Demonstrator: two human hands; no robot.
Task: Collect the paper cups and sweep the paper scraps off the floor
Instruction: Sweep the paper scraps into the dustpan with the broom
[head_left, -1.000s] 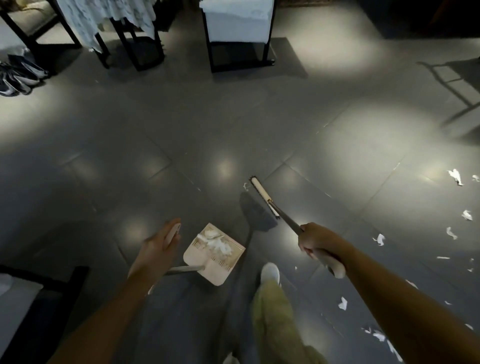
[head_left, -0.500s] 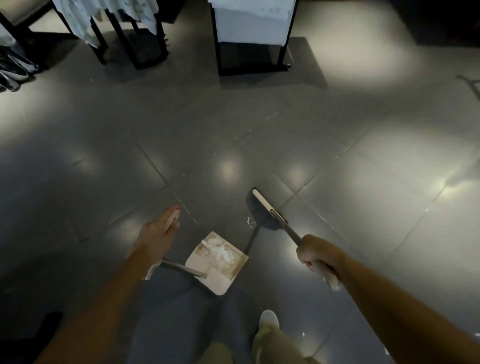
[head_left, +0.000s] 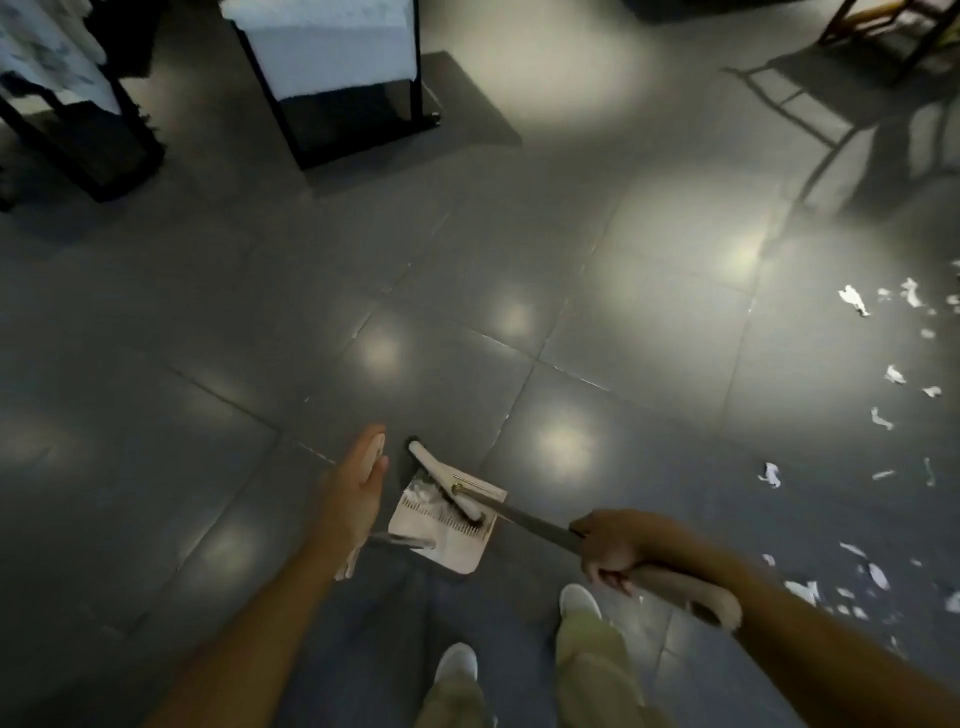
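Observation:
A beige dustpan (head_left: 439, 540) sits on the grey tiled floor in front of my feet, with white paper scraps (head_left: 422, 488) in it. My left hand (head_left: 353, 488) grips the dustpan's upright handle (head_left: 374, 454). My right hand (head_left: 610, 548) grips the broom handle (head_left: 524, 522), and the broom head (head_left: 444, 480) lies across the dustpan's mouth. Several white paper scraps (head_left: 893, 374) lie scattered on the floor at the right. No paper cup is in view.
A black-framed stand with a white cloth (head_left: 332, 57) stands at the top centre, another draped frame (head_left: 57, 78) at the top left. A wooden chair (head_left: 893, 31) is at the top right. My two feet (head_left: 579, 603) are just below the dustpan.
The broom head has swung left from the bare floor onto the dustpan. The view has turned back to the right, and the scraps on the right floor show again.

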